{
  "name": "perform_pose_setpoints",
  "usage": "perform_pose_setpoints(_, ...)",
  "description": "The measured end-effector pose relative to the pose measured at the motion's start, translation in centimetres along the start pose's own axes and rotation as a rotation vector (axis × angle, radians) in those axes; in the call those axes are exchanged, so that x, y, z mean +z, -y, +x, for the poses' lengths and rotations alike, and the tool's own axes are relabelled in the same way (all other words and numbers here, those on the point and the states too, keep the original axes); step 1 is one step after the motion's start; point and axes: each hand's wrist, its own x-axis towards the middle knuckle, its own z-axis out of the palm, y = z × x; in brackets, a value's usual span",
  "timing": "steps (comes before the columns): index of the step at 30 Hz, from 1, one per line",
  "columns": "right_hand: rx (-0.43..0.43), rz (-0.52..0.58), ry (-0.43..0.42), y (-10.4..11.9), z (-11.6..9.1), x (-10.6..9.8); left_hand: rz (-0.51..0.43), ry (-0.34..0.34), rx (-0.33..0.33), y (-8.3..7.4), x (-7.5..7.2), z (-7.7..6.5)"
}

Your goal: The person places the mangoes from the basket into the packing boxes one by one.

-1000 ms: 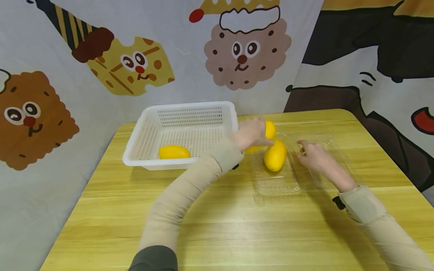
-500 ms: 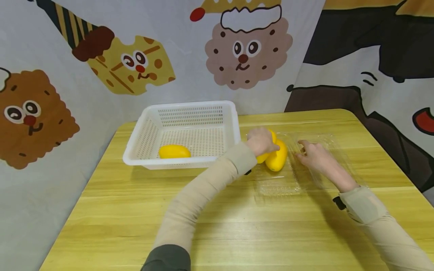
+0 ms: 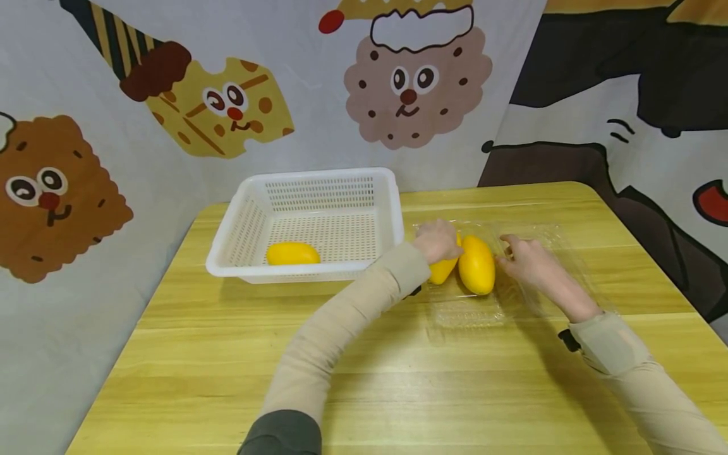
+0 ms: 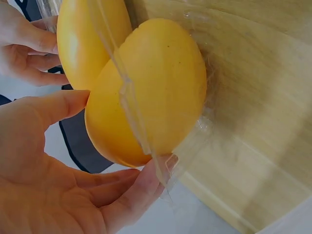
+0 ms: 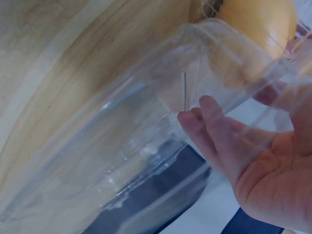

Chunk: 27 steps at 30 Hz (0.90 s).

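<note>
Left hand (image 3: 436, 241) is curled over a yellow mango (image 3: 442, 268) inside the clear plastic tray (image 3: 463, 311), and from the left wrist view I can see thumb and fingers cupped round that mango (image 4: 151, 92), the thin tray wall running across it. Right beside it, touching, sits the second mango (image 3: 476, 265), lying lengthwise in the same tray. Right hand (image 3: 526, 262) rests flat against the tray's far side, fingers relaxed and fairly straight; on the right wrist view the fingers (image 5: 209, 126) press against the clear plastic wall, gripping nothing that I can make out. Over on the left, I've got the white perforated basket (image 3: 244, 221) on the wooden table (image 3: 398, 379), just beside the tray, with a third mango (image 3: 292, 254) lying inside near its front wall.
</note>
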Motion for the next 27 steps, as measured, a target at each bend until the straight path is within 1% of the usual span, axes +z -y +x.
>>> perform_pose_setpoints(3,-0.010,-0.001,-0.006,0.1,0.0,0.1,-0.041,0.001,0.003,0.2,0.0,0.0)
perform_pose_setpoints(7,-0.016,-0.004,-0.008,0.1,0.0,0.0,-0.089,0.022,0.021,0.4,-0.6,-0.4)
perform_pose_setpoints(12,-0.016,-0.003,-0.005,0.0,0.0,0.0,-0.152,0.075,0.034,0.9,-1.8,-1.1)
perform_pose_setpoints(16,-0.021,-0.002,-0.010,0.0,0.1,0.0,-0.208,0.095,0.064,1.7,-3.0,-1.8)
perform_pose_setpoints(17,-0.023,-0.002,-0.011,-0.1,0.1,0.0,-0.218,0.097,0.076,2.1,-3.4,-2.0)
perform_pose_setpoints(19,-0.026,0.001,-0.013,-0.1,0.1,0.0,-0.208,0.088,0.102,2.8,-4.0,-2.3)
perform_pose_setpoints(21,-0.028,0.002,-0.014,-0.1,0.1,0.0,-0.190,0.074,0.108,3.7,-4.7,-2.6)
perform_pose_setpoints(24,-0.032,0.001,-0.016,-0.1,0.1,0.0,-0.164,0.029,0.126,5.3,-5.6,-2.9)
perform_pose_setpoints(27,-0.032,-0.005,-0.016,-0.1,0.0,0.0,-0.178,-0.005,0.138,7.1,-6.6,-3.1)
